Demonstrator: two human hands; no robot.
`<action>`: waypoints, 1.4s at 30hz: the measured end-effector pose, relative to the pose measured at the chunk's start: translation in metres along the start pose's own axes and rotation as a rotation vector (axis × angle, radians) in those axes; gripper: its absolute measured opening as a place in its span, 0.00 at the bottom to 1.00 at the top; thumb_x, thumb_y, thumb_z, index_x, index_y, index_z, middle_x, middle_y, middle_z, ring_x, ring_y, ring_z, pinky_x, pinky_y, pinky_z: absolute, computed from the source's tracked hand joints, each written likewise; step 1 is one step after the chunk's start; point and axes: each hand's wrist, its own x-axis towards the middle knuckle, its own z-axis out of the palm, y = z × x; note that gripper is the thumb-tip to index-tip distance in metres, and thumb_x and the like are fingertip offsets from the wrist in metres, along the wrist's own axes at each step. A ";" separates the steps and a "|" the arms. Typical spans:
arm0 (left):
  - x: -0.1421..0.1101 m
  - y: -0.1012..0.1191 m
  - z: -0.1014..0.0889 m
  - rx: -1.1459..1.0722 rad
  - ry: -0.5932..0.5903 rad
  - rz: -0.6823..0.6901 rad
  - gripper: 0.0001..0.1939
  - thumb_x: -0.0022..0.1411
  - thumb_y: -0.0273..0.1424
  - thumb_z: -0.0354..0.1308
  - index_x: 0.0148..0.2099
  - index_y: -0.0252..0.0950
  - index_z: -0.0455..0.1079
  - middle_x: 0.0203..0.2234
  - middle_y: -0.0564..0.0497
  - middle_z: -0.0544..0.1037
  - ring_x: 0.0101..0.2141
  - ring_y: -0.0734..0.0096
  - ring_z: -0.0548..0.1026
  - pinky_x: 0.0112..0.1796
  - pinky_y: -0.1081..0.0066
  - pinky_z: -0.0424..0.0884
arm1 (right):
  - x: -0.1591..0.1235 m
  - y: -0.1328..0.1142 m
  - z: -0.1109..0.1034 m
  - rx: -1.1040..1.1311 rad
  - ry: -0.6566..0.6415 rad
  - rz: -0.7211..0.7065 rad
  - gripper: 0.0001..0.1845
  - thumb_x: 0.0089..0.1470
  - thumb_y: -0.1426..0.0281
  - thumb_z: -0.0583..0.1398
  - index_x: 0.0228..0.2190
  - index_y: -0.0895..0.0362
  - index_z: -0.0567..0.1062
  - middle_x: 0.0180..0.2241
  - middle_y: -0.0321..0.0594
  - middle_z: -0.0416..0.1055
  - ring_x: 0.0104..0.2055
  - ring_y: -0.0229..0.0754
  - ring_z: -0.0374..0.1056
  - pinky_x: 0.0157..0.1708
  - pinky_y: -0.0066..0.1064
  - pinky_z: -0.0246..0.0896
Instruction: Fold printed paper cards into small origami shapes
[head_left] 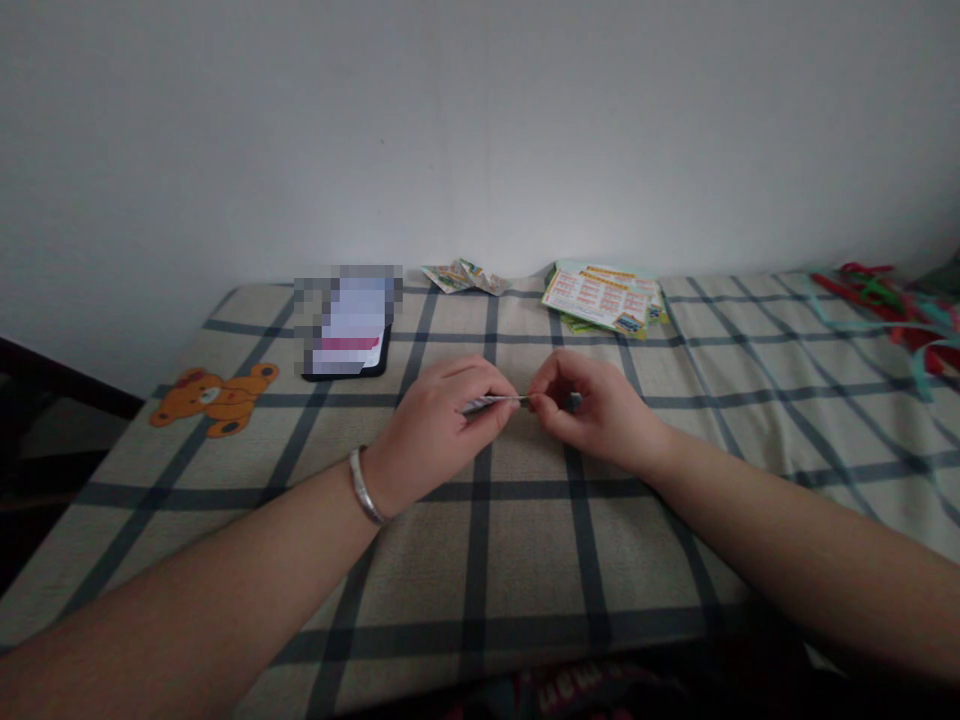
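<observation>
Above the middle of the checked tablecloth, my left hand pinches a thin folded piece of paper between thumb and fingers. It is seen nearly edge-on, so its printed side hardly shows. My right hand grips the other end of the same paper with thumb and forefinger, the fingertips of both hands almost meeting. A silver bangle circles my left wrist. Straight beyond the hands, by the wall, lie folded printed papers. A stack of printed leaflets rests behind my right hand.
A phone with a lit, blurred screen lies at the back left. Left of my hands is a flat orange teddy bear figure. Red, green and pale blue ribbons lie at the far right. A white wall borders the back of the tablecloth.
</observation>
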 end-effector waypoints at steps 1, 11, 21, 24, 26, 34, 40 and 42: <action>0.000 0.000 0.000 -0.004 0.004 -0.003 0.04 0.62 0.25 0.57 0.33 0.35 0.70 0.28 0.54 0.74 0.33 0.73 0.73 0.37 0.71 0.67 | 0.000 0.000 0.001 0.009 0.004 0.006 0.02 0.49 0.73 0.59 0.28 0.56 0.68 0.23 0.33 0.68 0.24 0.33 0.63 0.23 0.24 0.57; -0.001 0.004 0.002 0.103 0.060 0.065 0.03 0.60 0.25 0.57 0.33 0.36 0.70 0.28 0.54 0.75 0.34 0.71 0.73 0.39 0.68 0.68 | -0.004 -0.004 0.002 -0.302 0.003 -0.088 0.01 0.51 0.71 0.57 0.28 0.55 0.68 0.24 0.34 0.69 0.26 0.35 0.65 0.25 0.26 0.56; -0.001 0.007 0.005 0.175 0.100 0.090 0.04 0.57 0.24 0.58 0.30 0.36 0.68 0.27 0.54 0.75 0.33 0.70 0.73 0.39 0.67 0.68 | -0.005 -0.009 0.005 -0.237 -0.002 -0.044 0.04 0.52 0.69 0.58 0.28 0.55 0.68 0.24 0.34 0.69 0.25 0.35 0.65 0.25 0.27 0.55; -0.002 0.007 0.005 0.170 0.101 0.100 0.04 0.57 0.24 0.58 0.30 0.36 0.67 0.27 0.54 0.75 0.33 0.70 0.73 0.39 0.67 0.68 | -0.004 -0.010 0.004 -0.221 -0.026 -0.027 0.03 0.51 0.69 0.58 0.28 0.55 0.68 0.24 0.34 0.69 0.25 0.35 0.65 0.25 0.27 0.55; -0.002 0.007 0.005 0.177 0.107 0.103 0.04 0.56 0.23 0.58 0.30 0.36 0.68 0.27 0.54 0.75 0.33 0.70 0.73 0.39 0.67 0.67 | -0.004 -0.009 0.003 -0.212 -0.037 -0.008 0.02 0.50 0.70 0.58 0.28 0.55 0.68 0.24 0.34 0.70 0.25 0.35 0.65 0.25 0.27 0.55; -0.002 0.007 0.004 0.169 0.130 0.088 0.04 0.55 0.22 0.57 0.30 0.35 0.68 0.26 0.54 0.74 0.32 0.71 0.72 0.38 0.68 0.67 | -0.002 -0.007 0.000 -0.117 -0.050 0.027 0.02 0.48 0.73 0.58 0.28 0.56 0.68 0.25 0.33 0.69 0.26 0.35 0.65 0.26 0.27 0.57; -0.002 0.008 0.003 0.130 0.137 0.045 0.04 0.55 0.22 0.58 0.30 0.34 0.69 0.27 0.53 0.74 0.32 0.71 0.72 0.38 0.68 0.67 | -0.001 -0.005 -0.001 0.012 -0.068 0.028 0.03 0.46 0.76 0.58 0.27 0.56 0.68 0.25 0.33 0.67 0.25 0.33 0.63 0.25 0.25 0.58; -0.002 0.008 0.003 0.124 0.139 0.032 0.04 0.55 0.22 0.58 0.30 0.34 0.69 0.27 0.54 0.74 0.32 0.72 0.72 0.38 0.69 0.67 | -0.001 -0.004 -0.002 0.045 -0.064 0.017 0.04 0.46 0.76 0.57 0.27 0.56 0.68 0.25 0.33 0.67 0.25 0.33 0.63 0.24 0.25 0.59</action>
